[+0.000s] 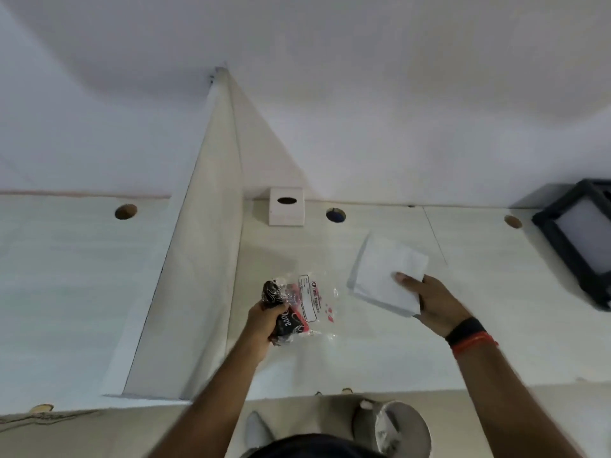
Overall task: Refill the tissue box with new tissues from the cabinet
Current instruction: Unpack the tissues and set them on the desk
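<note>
A white tissue box with an oval slot on top stands at the back of the desk against the wall. My right hand grips a stack of white tissues just above the desk, right of centre. My left hand is closed on a crumpled clear plastic wrapper with black, red and white print, which partly lies on the desk.
A pale divider panel rises at the left of this desk section. Round cable holes are cut along the desk's back edge. A black-framed object sits at the far right. Below the desk's front edge stands a grey bin.
</note>
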`<state>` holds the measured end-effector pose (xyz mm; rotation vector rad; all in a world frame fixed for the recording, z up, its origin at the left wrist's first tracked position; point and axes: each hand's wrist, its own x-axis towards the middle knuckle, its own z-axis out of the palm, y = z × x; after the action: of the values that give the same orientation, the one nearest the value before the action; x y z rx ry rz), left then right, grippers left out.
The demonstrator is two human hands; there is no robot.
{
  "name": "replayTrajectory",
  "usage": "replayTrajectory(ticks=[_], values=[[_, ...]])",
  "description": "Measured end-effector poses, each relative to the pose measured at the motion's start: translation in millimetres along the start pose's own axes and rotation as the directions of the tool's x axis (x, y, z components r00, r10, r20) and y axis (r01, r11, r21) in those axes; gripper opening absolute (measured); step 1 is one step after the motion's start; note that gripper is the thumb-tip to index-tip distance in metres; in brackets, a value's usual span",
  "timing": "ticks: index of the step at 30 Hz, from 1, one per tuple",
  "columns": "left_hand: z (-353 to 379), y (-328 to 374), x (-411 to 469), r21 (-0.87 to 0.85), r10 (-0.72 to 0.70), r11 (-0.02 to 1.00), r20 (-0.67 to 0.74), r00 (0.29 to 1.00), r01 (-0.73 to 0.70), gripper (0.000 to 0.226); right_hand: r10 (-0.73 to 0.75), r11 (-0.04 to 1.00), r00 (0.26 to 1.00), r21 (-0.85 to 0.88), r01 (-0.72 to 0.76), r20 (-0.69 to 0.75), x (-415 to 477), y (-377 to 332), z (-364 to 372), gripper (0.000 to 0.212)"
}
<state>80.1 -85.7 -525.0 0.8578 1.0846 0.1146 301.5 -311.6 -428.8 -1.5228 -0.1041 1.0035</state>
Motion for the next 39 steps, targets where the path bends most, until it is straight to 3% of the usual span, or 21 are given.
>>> replayTrajectory(ticks=[3,10,15,18,20,22,24,26,30,35,39], values=[[0.4,-22.2,16.1,0.069,-0.048,0.997,0.026,0.999,0.046,0.021,0.099,0.991,0.992,0.078,-0.106,0.084,4.1,25.5,19.6,0.034],[7.7,-51.4,48.7,0.183,-0.133,0.975,0.024,0.991,0.127,0.029,0.324,0.945,0.908,-0.042,-0.325,0.264,34.3,80.8,37.1,0.031],[12.7,-49.2,51.5,0.152,-0.159,0.975,-0.019,0.987,0.16,0.026,0.468,0.88,0.862,-0.186,-0.436,0.194,72.4,118.5,34.5,0.06],[12.1,-54.8,58.7,0.238,-0.149,0.957,-0.081,0.986,0.164,0.035,0.506,0.849,0.855,-0.236,-0.472,0.113,87.5,130.2,46.0,0.049],[11.8,-55.7,61.4,0.416,-0.053,0.901,-0.179,0.982,0.124,0.039,0.429,0.83,0.903,-0.4,-0.39,0.01,98.7,139.8,54.7,0.042],[12.3,-52.4,57.0,0.586,0.101,0.806,-0.274,0.957,0.083,0.038,0.299,0.652,0.951,-0.711,-0.264,-0.079,105.0,149.7,59.0,0.05],[10.0,-49.5,53.8,0.65,0.182,0.758,-0.297,0.937,0.058,0.041,0.237,0.497,0.964,-0.838,-0.226,-0.119,104.7,156.7,59.6,0.069],[5.3,-46.4,53.1,0.67,0.208,0.742,-0.288,0.935,0.041,0.04,0.174,0.472,0.974,-0.856,-0.211,-0.144,99.4,152.0,63.3,0.074],[0.1,-34.0,55.7,0.648,0.265,0.761,-0.281,0.922,-0.022,0.032,-0.009,0.541,0.991,-0.834,-0.11,-0.137,108.6,131.9,70.7,0.079],[4.1,-5.4,61.0,0.559,0.342,0.819,-0.287,0.895,-0.134,0.026,-0.167,0.6,0.986,-0.796,0.082,-0.024,161.2,81.6,113.3,0.056],[5.9,12.1,67.3,0.507,0.39,0.837,-0.287,0.875,-0.206,0.022,-0.237,0.497,0.968,-0.847,0.191,0.079,221.7,45.3,165.2,0.055]])
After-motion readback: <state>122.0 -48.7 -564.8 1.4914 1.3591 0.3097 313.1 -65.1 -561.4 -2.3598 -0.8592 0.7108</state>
